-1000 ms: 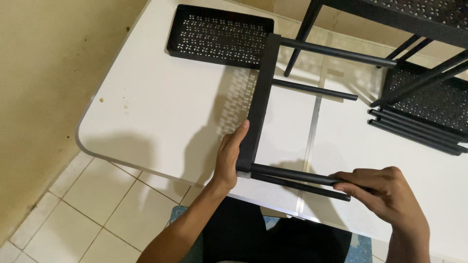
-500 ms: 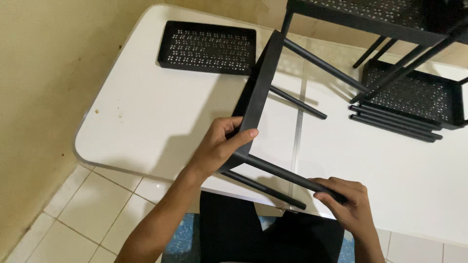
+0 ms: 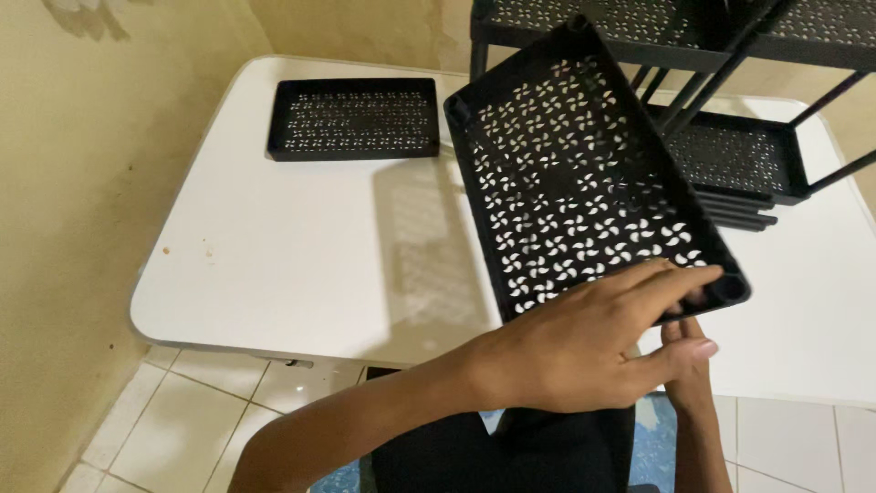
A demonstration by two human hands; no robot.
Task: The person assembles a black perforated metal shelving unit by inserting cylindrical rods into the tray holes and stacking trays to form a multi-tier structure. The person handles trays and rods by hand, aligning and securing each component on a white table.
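Observation:
I hold a black perforated tray point(image 3: 584, 173) tilted above the white table point(image 3: 274, 256), its patterned face turned toward me. My left hand point(image 3: 584, 351) reaches across the tray's near edge, with the fingers laid over the near right corner. My right hand point(image 3: 689, 370) sits just under that corner, largely covered by the left hand, and grips the tray from below. The tray's legs are hidden behind it.
A second black perforated tray point(image 3: 351, 119) lies flat at the table's far left. A black rack point(image 3: 693, 27) stands at the far right over another tray point(image 3: 730, 155) and a few loose black rods point(image 3: 744, 217). A beige wall point(image 3: 73, 183) stands left; tiled floor point(image 3: 182, 411) shows below.
The tray has been turned from edge-on, legs pointing right, to face me. My left hand moved from its left rim to the near right corner; my right hand went underneath.

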